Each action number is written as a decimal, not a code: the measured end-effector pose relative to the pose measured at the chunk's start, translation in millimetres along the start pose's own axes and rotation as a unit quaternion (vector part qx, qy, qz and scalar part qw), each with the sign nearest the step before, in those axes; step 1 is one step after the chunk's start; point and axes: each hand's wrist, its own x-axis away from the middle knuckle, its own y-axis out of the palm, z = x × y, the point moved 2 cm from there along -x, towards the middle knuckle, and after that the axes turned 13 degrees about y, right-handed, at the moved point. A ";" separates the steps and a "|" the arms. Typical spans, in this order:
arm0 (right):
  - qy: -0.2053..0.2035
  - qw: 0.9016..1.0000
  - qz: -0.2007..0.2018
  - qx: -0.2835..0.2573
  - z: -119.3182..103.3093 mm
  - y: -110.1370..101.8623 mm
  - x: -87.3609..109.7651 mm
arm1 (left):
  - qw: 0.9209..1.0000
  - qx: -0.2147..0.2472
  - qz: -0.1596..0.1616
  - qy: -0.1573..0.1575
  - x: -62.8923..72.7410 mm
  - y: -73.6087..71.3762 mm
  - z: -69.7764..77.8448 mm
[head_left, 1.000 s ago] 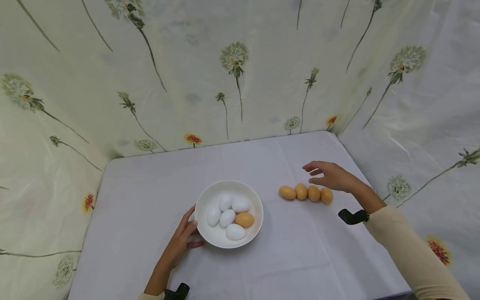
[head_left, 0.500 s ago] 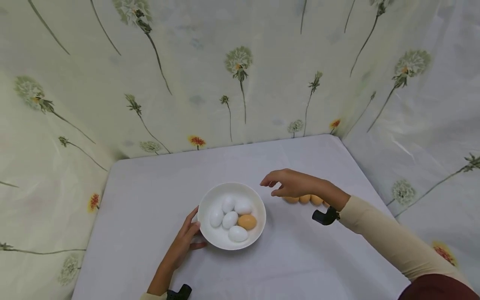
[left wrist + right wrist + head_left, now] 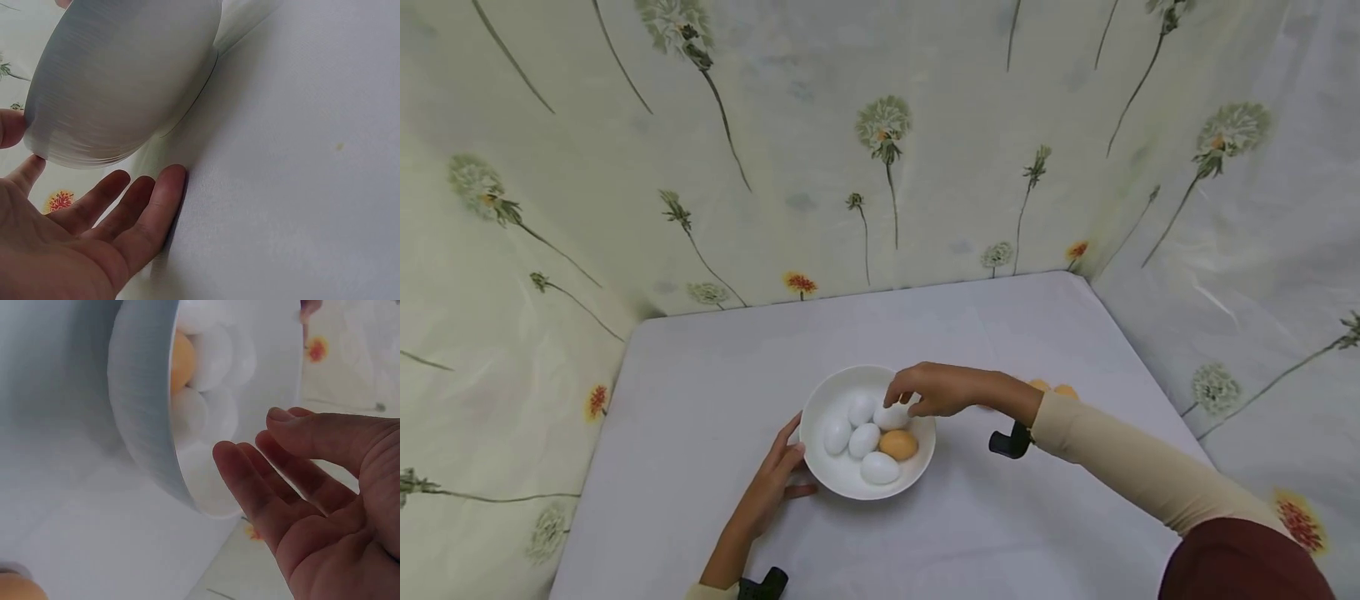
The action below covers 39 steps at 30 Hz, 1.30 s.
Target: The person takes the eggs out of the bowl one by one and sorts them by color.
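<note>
A white bowl [image 3: 831, 479] stands on the table with several white eggs [image 3: 864, 439] and one orange-brown egg [image 3: 898, 445] inside. My left hand [image 3: 766, 493] holds its left rim between thumb and index finger. In the left wrist view the other fingers [image 3: 165, 200] spread under the bowl's side, near the cloth. My right hand [image 3: 936, 390] hovers over the bowl's back right, its fingers lightly bent. In the right wrist view nothing lies between its thumb and fingertips [image 3: 228, 456], which overlap the bowl's inside.
More orange-brown eggs [image 3: 1066, 391] lie on the table right of the bowl, partly hidden behind the right forearm. The table has a white cloth [image 3: 715, 367]. A flower-patterned curtain [image 3: 820, 150] rises at its back and sides.
My right hand has moved left from above the row of orange-brown eggs to above the bowl. My left hand stays at the bowl's rim; the head view has shifted slightly.
</note>
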 end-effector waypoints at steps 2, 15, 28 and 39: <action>-0.009 1.000 -0.008 0.010 -1.1 5.2 -4.6 | 1.000 0.001 -0.001 -0.002 -0.1 0.6 -0.5; -0.067 0.995 -0.040 0.060 -5.1 31.3 -21.9 | 1.000 -0.004 0.003 0.000 -1.3 1.6 -1.0; -0.110 0.987 -0.029 0.113 -6.5 41.3 -31.8 | 1.000 -0.010 -0.001 0.004 -0.9 2.2 0.0; -0.086 0.989 -0.056 0.108 -7.6 47.6 -39.1 | 1.000 -0.009 0.000 0.007 -1.4 0.9 -2.3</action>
